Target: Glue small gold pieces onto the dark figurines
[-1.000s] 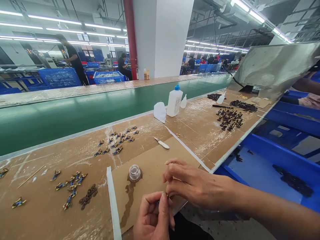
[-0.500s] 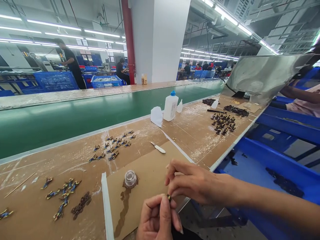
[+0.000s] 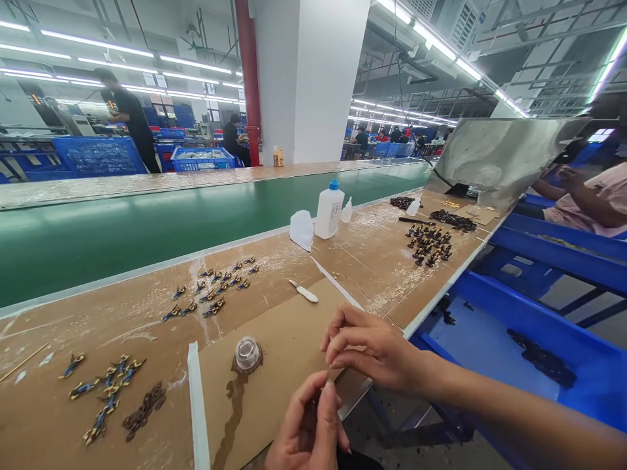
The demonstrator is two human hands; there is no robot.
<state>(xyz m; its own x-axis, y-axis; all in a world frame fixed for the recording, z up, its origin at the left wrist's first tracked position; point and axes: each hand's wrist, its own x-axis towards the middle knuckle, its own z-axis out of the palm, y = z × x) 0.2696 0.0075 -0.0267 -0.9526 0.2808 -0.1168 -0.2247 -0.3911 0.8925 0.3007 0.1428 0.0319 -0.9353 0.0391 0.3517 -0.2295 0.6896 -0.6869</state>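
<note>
My left hand (image 3: 308, 424) is closed at the lower middle, thumb against the forefinger. Its fingertips almost wholly hide the small dark-and-yellow piece seen there half a second ago. Just above, my right hand (image 3: 369, 346) has its thumb and fingers pinched together, close to the left fingertips; what they hold, if anything, is too small to make out. Both hands are over the near edge of a cardboard sheet (image 3: 274, 385). On it are a small clear cup (image 3: 247, 354) with a brown stain beneath it and a white-handled knife (image 3: 304, 292).
Small blue-and-yellow figures (image 3: 110, 385) lie in groups at left, beside dark rings (image 3: 143, 411). A white bottle (image 3: 329, 210) stands by the green conveyor belt (image 3: 147, 235). Dark figures (image 3: 428, 243) sit farther right. Blue bins (image 3: 490, 339) are below the table edge. A co-worker (image 3: 588, 196) sits at right.
My view has shifted slightly, so the table things sit a little farther left. Both hands stay together; the dark-and-yellow piece between the left fingertips has become hidden.
</note>
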